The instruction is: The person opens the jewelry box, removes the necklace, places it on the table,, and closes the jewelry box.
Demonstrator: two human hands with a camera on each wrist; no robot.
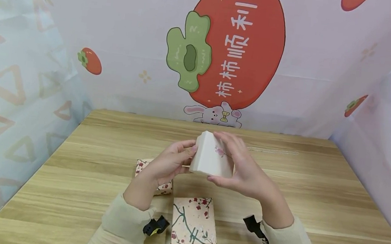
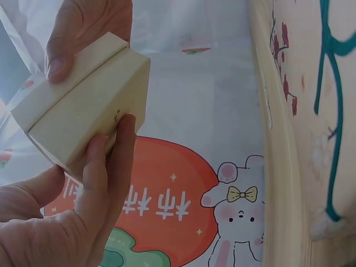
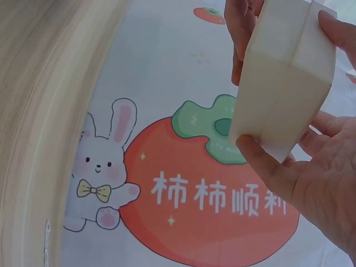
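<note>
The left hand (image 1: 170, 159) and right hand (image 1: 242, 166) grip a tilted white box (image 1: 207, 158) above the tabletop (image 1: 318, 194); a flowered box (image 1: 194, 224) lies nearer, with a second box (image 1: 165, 188) just beyond, to its left.

Holding a closed, angular white box (image 1: 209, 161) aloft and tilted over the wooden table (image 1: 72, 173), showing a printed pink flower (image 1: 219, 151) on one face and a thin seam (image 2: 78, 89) along its sides.
</note>
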